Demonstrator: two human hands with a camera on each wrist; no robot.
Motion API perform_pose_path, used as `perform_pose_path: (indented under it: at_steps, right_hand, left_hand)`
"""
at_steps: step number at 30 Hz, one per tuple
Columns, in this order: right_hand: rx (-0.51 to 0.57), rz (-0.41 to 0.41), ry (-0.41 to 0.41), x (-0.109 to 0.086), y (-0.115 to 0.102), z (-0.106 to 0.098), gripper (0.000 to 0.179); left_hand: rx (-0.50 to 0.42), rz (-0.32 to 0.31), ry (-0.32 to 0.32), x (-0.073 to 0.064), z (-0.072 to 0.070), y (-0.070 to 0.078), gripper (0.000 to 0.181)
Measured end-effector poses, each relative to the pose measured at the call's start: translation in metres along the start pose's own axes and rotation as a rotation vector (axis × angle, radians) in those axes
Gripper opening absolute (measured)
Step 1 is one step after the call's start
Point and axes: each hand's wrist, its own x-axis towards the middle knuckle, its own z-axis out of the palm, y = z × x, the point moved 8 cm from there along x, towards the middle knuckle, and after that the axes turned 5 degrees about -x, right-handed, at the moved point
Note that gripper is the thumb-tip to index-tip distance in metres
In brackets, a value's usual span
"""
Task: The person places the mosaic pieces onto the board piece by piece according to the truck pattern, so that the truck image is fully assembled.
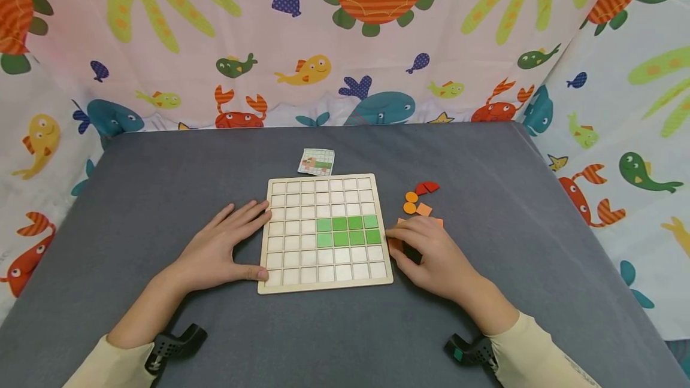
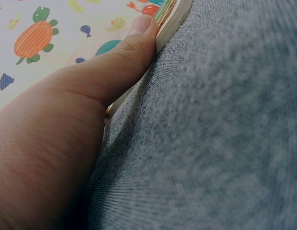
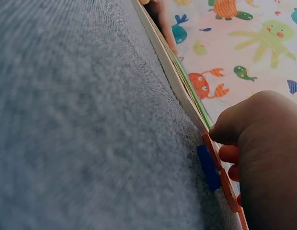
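Observation:
A pale wooden grid board (image 1: 291, 259) lies on the grey cloth, with green square tiles (image 1: 356, 238) in two rows toward its right side. My left hand (image 1: 215, 250) rests at the board's left edge, fingers spread and fairly straight. Its thumb (image 2: 131, 45) touches the rim. Beside the right edge, my right hand (image 1: 431, 250) is bent over orange tiles (image 3: 228, 191), its fingertips low among them. A blue tile (image 3: 208, 167) lies by that thumb, hidden in the head view. Whether the fingers pinch a tile is not clear.
Behind the board lies a small pattern card (image 1: 317, 161). Red pieces (image 1: 427, 187), yellow-orange discs (image 1: 410, 202) and a light orange square (image 1: 424, 209) lie past the right hand. A printed sea-animal curtain (image 1: 302, 29) hangs behind the table.

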Motion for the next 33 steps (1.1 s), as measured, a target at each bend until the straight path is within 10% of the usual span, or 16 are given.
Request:
perform_pose_path:
  at_steps: [33]
  right_hand:
    - [0.028,-0.075,0.058,0.016,-0.012,0.001,0.025]
  left_hand:
    - [0.000,0.001,0.012,0.000,-0.001,0.002,0.123]
